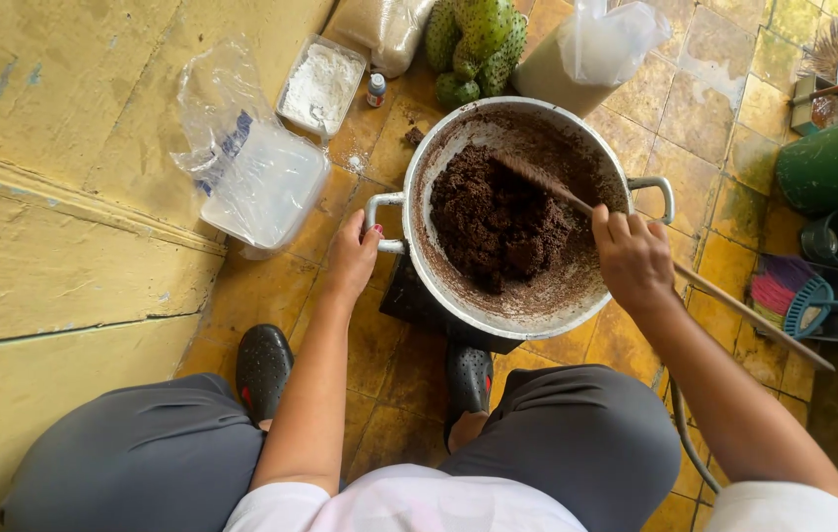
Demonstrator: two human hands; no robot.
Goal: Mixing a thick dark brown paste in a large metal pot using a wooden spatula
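Working from the left, I see a crumpled clear plastic bag over a translucent lidded tub (259, 182) against the yellow wall, and past it a shallow rectangular plastic tray of white powder (319, 87) with a small bottle (376, 90) beside it. My left hand (353, 258) comes next: its fingers are curled closed around the left handle of the large round aluminium pot (576, 313), which sits on the worn yellow floor tiles between my knees, my two black shoes just below it. Inside the pot, heaped slightly left of centre, is the dark brown crumbly mass (498, 222), with smears of it up the walls. My right hand (633, 258) is clenched on the long wooden paddle (537, 180), whose blade is dug into the top of the mass while the shaft runs out past my wrist toward the lower right. Behind the pot lie green cactus fruits (476, 44) and a tied bag of pale liquid or grain; I cannot tell which. Far right are a green bucket and a small brush.

I judge the step in hand to be stirring. The next stroke calls for a firm brace on the handle and a drag through the stiff heap without tipping the pot.
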